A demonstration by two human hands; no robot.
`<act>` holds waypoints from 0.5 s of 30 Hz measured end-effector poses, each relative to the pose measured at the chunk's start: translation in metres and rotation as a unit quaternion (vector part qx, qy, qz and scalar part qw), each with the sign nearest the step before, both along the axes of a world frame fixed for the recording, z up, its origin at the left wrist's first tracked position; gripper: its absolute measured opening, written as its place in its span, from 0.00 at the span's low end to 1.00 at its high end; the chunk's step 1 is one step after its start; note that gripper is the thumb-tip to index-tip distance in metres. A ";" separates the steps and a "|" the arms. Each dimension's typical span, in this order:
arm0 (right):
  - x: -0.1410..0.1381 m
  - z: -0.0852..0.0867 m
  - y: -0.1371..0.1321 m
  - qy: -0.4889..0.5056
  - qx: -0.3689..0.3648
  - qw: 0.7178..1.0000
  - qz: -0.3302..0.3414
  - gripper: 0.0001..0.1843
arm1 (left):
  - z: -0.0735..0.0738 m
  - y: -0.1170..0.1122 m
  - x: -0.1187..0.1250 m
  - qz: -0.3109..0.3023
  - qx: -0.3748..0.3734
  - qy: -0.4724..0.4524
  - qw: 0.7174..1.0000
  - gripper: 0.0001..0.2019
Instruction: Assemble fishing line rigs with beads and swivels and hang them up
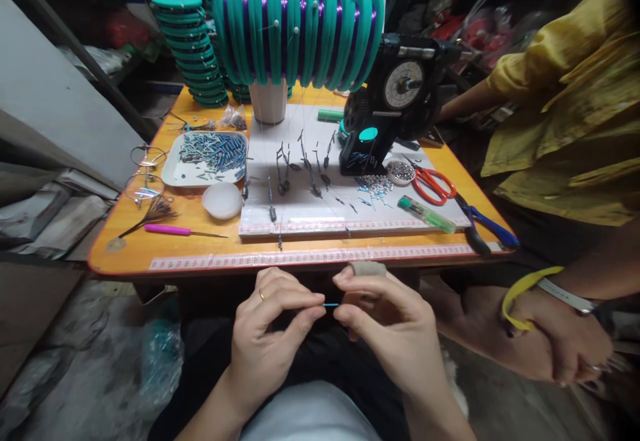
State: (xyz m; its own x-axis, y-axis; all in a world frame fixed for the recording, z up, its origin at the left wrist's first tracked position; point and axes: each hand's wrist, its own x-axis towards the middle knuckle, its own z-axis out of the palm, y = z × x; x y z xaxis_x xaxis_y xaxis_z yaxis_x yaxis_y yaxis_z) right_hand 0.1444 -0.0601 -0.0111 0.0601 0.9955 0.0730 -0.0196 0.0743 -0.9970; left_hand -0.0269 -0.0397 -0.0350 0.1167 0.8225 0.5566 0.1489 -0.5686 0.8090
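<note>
A thin blue tube (331, 304) spans the small gap between my hands, just in front of the table's near edge. My left hand (273, 318) pinches one end between thumb and forefinger; a ring is on one finger. At the other end, the tube meets the thumb of my right hand (390, 328), whose fingers are curled behind it, with the forefinger raised apart. A grey wrap (369, 268) covers part of a right-hand finger. Beyond my hands, small dark swivel-like pieces (273, 213) hang on fine lines from green spools (300, 31).
A white tray (170, 173) of blue tubes, a small white bowl (223, 201) and a pink-handled tool (167, 229) lie left. Right are a black winding machine (367, 151), red scissors (435, 186), a green lighter (427, 214) and blue-handled pliers (493, 228). A co-worker's hand (560, 334) rests close by.
</note>
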 end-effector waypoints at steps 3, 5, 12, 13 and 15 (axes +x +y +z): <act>0.003 0.004 -0.001 -0.078 0.059 0.995 -0.017 0.11 | 0.001 0.000 0.000 0.003 0.014 0.005 1.000 0.08; 0.003 0.006 -0.002 -0.117 0.075 0.990 -0.016 0.08 | 0.003 0.000 -0.001 0.005 0.019 0.012 1.000 0.09; 0.003 0.008 -0.001 -0.162 0.073 0.984 0.015 0.05 | 0.007 0.003 -0.002 -0.003 0.030 0.040 0.999 0.09; 0.003 0.007 0.003 -0.170 0.076 0.982 0.011 0.05 | 0.007 0.006 -0.003 0.002 0.032 0.047 0.998 0.09; 0.002 0.006 0.016 -0.195 0.086 0.977 -0.006 0.05 | 0.008 0.016 -0.006 0.025 0.043 0.060 0.997 0.08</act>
State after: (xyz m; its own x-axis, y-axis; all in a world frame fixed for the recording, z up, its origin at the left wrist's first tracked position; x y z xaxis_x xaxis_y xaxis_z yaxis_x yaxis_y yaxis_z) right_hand 0.1465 -0.0446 -0.0054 0.0067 0.9661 0.2581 0.3611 0.2384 -0.9016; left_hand -0.0334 -0.0241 -0.0272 0.1468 0.7785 0.6102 0.2718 -0.6249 0.7318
